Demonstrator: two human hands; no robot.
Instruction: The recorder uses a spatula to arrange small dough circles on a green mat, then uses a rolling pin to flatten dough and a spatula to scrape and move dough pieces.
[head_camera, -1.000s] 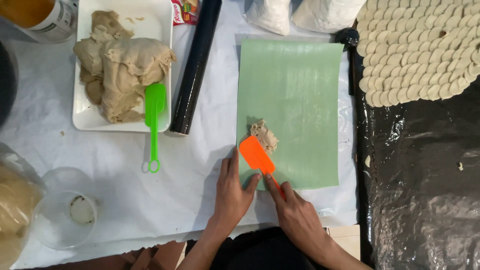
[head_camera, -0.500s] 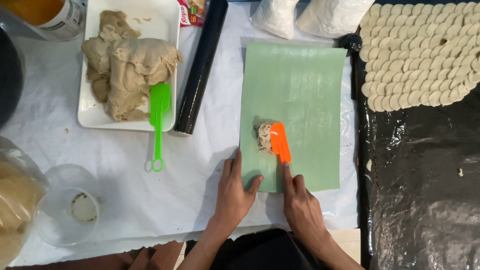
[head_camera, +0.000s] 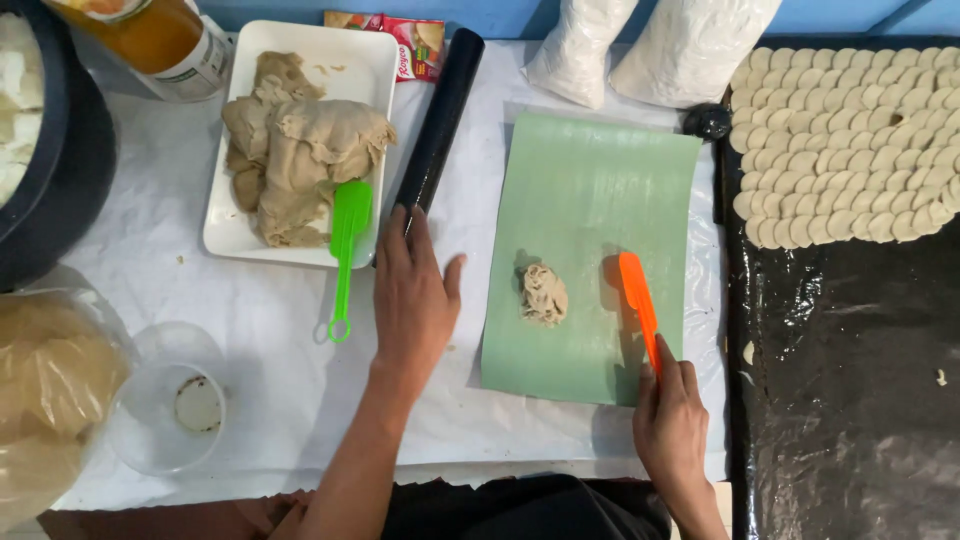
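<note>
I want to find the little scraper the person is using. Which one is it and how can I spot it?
Look at the green mat in the middle of the white-covered table. Near its right edge, beside a small dough lump, lies the orange spatula, its handle held by the right hand. The other spatula is green and rests on the white tray of dough.

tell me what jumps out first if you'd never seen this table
The orange spatula in the right hand, standing on the green sheet beside a small dough lump. Further left, the left hand reaches the black roller, next to a white tray of dough with a green spatula.
</note>
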